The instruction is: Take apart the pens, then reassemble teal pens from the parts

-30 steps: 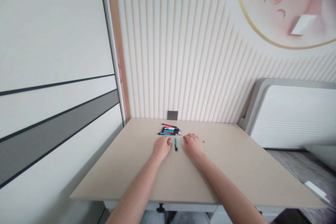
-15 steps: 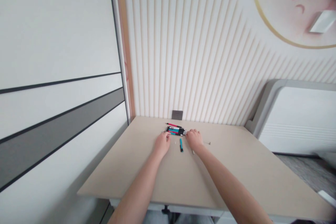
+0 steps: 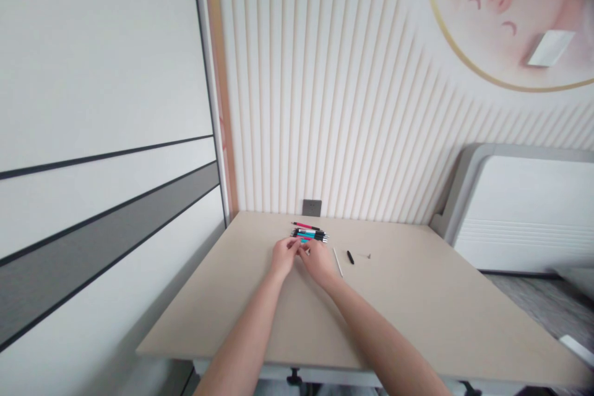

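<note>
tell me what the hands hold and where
Cannot tell: the left hand and right hand meet at the pile of pens, fingers hiding any hold.

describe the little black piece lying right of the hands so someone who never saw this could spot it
On the pale tabletop, find the bunch of pens near the far edge. Right of the person's right hand lies a short black pen part, the only stubby black piece, between a thin white rod and a tiny grey bit.
</note>
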Available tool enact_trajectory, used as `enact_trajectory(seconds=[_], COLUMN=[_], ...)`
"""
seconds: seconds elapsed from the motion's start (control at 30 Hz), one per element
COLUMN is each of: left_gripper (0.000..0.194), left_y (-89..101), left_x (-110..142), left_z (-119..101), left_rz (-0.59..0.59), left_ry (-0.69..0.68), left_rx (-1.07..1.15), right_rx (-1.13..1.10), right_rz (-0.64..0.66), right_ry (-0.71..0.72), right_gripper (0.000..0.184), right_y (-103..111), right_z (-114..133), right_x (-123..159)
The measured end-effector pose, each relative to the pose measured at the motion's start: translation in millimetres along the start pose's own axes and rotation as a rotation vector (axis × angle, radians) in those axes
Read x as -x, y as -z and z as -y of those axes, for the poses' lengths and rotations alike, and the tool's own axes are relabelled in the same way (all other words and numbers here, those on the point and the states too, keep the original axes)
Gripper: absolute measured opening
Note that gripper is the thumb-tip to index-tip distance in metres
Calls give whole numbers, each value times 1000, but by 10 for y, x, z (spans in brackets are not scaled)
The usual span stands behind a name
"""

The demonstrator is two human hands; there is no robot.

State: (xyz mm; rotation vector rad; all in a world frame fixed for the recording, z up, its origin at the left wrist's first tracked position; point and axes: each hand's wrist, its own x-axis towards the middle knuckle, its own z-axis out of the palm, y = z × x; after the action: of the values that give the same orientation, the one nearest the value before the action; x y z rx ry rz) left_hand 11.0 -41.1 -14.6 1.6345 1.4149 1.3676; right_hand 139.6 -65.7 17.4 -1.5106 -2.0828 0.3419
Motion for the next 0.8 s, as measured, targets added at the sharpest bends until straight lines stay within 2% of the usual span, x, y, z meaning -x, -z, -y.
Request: enact_trajectory(seconds=[0.1,0.17,0.27,0.43,0.8], left_gripper=[19,14,14,15,15], left_y=[31,52,82,70,-2], left_x=[-8,-2,12,7,-32], left_z=[29,20,-8,11,48], left_rz=[-78,-79,6,113,158], left_ry=[20,-1,-15,31,-46], left_rx=[-69,-167,-309,-435,-469], right_rx=[49,157,313,390,382], right_rz=[29,5,18,120,134], right_ry=[64,49,-5,42,25], right_gripper=[30,28,29,30,22], right_y=[-41,-7,108,242,157], right_z=[-74,-172,-358,-596,-650], right_x=[-47,-91,-168,-256,-381])
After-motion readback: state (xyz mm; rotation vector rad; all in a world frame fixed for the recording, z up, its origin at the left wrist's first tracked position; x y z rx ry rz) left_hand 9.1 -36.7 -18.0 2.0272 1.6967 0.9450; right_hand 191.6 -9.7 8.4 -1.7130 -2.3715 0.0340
